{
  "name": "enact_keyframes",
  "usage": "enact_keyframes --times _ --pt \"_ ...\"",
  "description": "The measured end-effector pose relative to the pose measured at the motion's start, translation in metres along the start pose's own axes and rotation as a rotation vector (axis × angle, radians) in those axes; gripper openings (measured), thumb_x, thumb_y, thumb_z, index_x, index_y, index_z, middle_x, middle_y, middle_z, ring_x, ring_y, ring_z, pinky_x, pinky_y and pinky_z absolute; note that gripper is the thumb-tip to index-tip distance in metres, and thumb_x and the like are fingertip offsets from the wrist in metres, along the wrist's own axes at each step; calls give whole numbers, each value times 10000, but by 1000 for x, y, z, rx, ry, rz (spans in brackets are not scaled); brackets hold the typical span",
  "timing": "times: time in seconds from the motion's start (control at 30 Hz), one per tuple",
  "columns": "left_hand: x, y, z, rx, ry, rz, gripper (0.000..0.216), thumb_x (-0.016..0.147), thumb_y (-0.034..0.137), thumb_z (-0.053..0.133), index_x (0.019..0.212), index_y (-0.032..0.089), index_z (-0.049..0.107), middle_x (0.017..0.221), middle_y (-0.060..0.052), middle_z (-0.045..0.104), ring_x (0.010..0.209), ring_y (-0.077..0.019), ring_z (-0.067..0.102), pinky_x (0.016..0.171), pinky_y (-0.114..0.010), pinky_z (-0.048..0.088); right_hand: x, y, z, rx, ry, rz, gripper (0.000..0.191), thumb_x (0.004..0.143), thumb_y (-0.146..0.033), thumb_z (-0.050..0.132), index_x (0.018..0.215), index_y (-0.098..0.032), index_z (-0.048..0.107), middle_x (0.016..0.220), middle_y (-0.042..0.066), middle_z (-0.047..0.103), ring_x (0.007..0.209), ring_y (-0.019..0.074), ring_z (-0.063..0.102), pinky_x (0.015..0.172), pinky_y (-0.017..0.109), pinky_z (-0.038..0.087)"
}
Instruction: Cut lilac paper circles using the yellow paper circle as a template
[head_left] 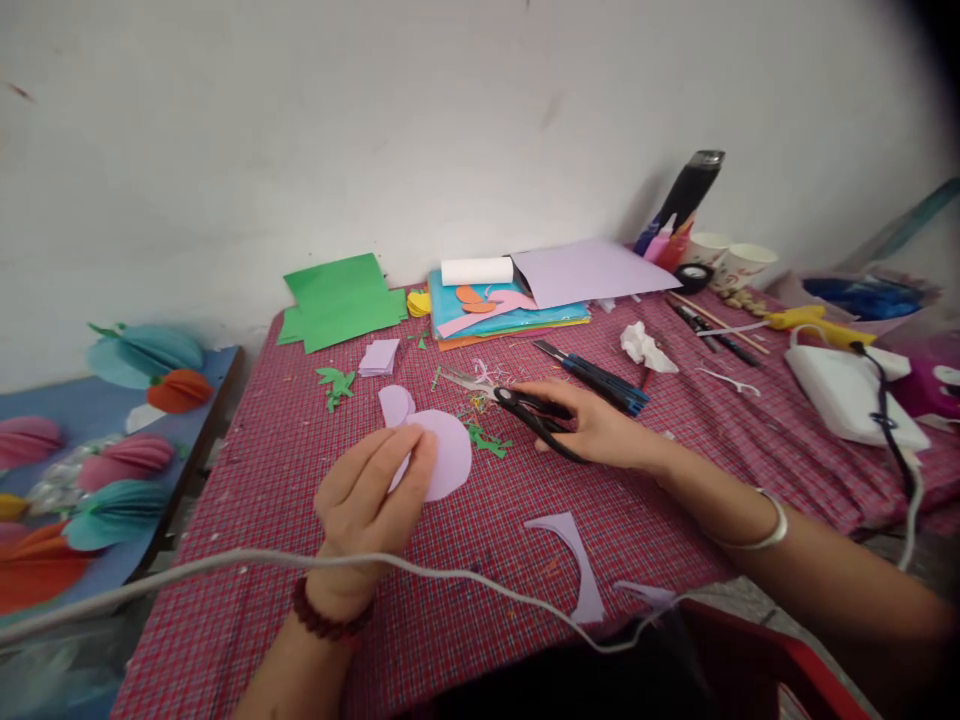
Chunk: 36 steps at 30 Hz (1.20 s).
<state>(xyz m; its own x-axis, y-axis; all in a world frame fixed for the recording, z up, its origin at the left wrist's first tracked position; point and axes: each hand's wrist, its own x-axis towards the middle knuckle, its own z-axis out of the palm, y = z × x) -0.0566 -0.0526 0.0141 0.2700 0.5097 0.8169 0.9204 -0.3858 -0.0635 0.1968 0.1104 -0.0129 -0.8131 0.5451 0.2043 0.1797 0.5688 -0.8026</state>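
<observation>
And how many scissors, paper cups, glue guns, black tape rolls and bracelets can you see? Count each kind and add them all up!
Scissors, in the right hand: 1
Paper cups: 2
Yellow glue gun: 1
Black tape roll: 1
Bracelets, one on each wrist: 2
Total: 7

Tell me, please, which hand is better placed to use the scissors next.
Probably the right hand: it is at the handle end of the black-handled scissors, while the left hand is occupied, pinching the purple paper circle.
</observation>
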Motion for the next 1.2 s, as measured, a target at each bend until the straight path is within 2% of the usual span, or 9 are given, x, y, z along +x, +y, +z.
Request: enact_keyframes --times 0.2,0.3,0.37,0.5,0.57,0.67,0.83,1.03,1.2 --pt "0 2 -1 19 -14 16 468 735 -31 611 1105 249 666 1094 -66 699 1039 -214 627 903 -346 495 -2 -2 -7 128 -73 63 874 695 -372 768 1445 -199 353 1443 124 410 1309 272 401 1084 417 322" --pt "4 5 7 -92 23 -92 367 705 -12 632 994 212 675 1032 -72 707 992 -209 637 889 -343 492 -2 -6 -7 296 -53 110 812 706 -357 761 1414 -192 400 1360 106 477 1218 241 465 1005 374 376" --pt "5 10 16 -260 34 -361 231 712 37 637 871 201 667 904 -40 710 837 -177 659 779 -307 522 -3 -9 -6 412 -46 126 703 732 -334 743 1366 -205 467 1185 65 570 1068 197 533 911 335 413" --pt "5 20 33 -793 -47 -1099 105 719 151 638 819 175 659 705 2 686 593 -135 634 521 -227 505 -5 -14 -1 593 -152 126 597 750 -294 737 1310 -241 538 924 -1 594 775 119 519 708 260 413" --pt "6 24 37 -1008 -11 -1306 143 672 176 668 814 164 661 681 2 688 550 -131 621 448 -204 475 -7 -17 1 655 -205 123 588 745 -281 745 1298 -242 550 924 -2 595 723 100 490 654 237 396" --pt "10 26 37 -1162 72 -1465 192 588 174 714 769 154 652 650 5 683 507 -124 600 382 -182 430 -8 -23 2 703 -261 139 583 737 -271 755 1285 -227 561 941 0 592 704 86 468 618 217 376" --pt "17 27 32 -1286 57 -1562 256 521 155 750 754 139 646 620 6 665 489 -127 585 348 -183 414 -9 -26 1 711 -312 206 576 740 -293 756 1273 -187 566 865 -14 552 671 76 436 590 211 349" --pt "16 27 35 -1413 23 -1492 229 580 140 741 781 154 631 622 21 640 467 -93 541 354 -166 395 -10 -21 5 735 -337 232 579 754 -365 742 1257 -145 556 760 -31 466 633 70 404 549 204 317" --pt "16 28 38 -1373 48 -1503 242 598 142 746 811 156 634 645 20 643 488 -87 549 381 -166 410 -11 -19 14 776 -335 257 629 782 -445 700 1298 -146 499 733 -34 446 600 71 391 521 208 308"
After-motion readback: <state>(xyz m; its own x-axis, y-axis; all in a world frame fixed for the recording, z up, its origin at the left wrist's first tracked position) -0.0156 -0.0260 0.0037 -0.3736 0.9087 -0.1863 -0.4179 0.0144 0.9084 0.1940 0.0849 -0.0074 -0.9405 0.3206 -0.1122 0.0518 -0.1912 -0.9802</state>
